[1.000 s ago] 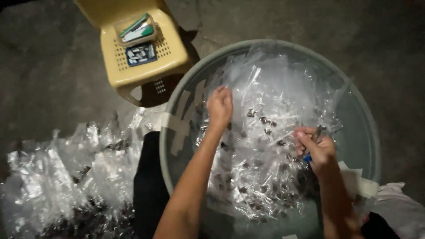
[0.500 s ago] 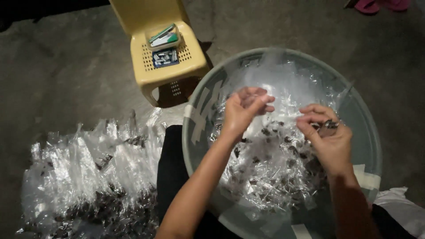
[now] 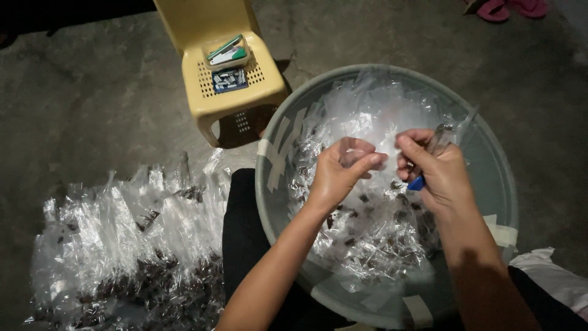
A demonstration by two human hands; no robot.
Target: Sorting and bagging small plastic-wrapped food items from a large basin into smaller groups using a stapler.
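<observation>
A large grey round basin (image 3: 502,184) rests on my lap, filled with several small clear plastic bags (image 3: 373,239) that hold dark bits. Above its middle, my left hand (image 3: 340,171) pinches the top of one clear small bag (image 3: 383,144). My right hand (image 3: 438,171) grips the same bag from the right side and also holds a stapler (image 3: 432,153) with a blue handle end and a shiny metal body. The two hands are almost touching.
A heap of filled clear bags (image 3: 128,245) lies on the concrete floor at the left. A small yellow plastic chair (image 3: 223,79) stands behind the basin with a box of staples and a green-and-white item on its seat. Pink slippers (image 3: 508,9) sit at the top right.
My left hand has lifted out of the basin and come together with my right hand over a bag. The view has shifted a little.
</observation>
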